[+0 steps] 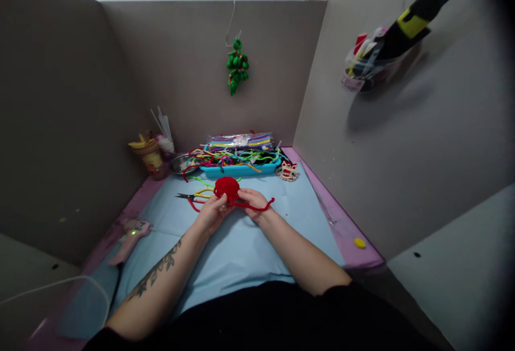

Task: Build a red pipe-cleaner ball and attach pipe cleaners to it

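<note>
Both of my hands are closed on a rounded red pipe-cleaner piece (pixel 227 187), held up over the blue sheet (pixel 249 249). My left hand (pixel 215 212) grips its lower left side, with the thumb on the front. On the other side, my right hand (pixel 252 200) pinches the right edge. A loose red pipe-cleaner end trails from the piece across my right hand towards the wrist. Just left of my hands lie scissors (pixel 193 197) with yellow and red handles, partly hidden behind the left hand and the piece.
A blue tray (pixel 241 170) of tangled pipe cleaners stands at the back, beside a metal dish (pixel 183 164) and a beaded piece (pixel 287 171). A pink glue gun (pixel 131 241) lies at left, near cups of tools. Grey panels enclose the table; a green ornament (pixel 237 66) hangs behind.
</note>
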Demonstrator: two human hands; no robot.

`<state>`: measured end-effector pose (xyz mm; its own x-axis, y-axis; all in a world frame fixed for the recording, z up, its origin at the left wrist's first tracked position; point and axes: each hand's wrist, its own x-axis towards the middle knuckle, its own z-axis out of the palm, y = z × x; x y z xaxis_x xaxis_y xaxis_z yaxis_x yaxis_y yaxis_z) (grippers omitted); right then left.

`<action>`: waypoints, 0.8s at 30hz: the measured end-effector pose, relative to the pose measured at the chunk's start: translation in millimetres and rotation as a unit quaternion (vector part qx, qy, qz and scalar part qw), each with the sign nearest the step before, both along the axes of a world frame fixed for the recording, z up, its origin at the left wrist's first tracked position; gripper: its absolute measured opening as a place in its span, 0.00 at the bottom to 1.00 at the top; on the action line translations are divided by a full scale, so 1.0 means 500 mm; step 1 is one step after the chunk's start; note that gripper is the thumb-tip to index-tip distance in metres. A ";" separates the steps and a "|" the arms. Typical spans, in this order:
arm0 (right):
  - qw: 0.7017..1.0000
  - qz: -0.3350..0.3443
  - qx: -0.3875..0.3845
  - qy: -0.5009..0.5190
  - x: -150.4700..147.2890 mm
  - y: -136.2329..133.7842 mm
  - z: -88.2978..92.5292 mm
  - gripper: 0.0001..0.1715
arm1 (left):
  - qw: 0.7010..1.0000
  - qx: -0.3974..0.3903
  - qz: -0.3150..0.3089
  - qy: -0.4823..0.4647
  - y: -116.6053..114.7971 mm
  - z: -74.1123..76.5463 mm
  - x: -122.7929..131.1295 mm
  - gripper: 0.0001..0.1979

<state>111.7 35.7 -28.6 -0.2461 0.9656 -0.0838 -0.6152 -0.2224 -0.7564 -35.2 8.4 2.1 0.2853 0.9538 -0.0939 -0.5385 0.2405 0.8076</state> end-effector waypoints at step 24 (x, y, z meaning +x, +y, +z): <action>0.995 -0.064 -0.061 -0.054 -0.018 -0.012 0.006 0.14 | 0.998 -0.047 0.032 0.027 0.001 -0.004 0.006 0.15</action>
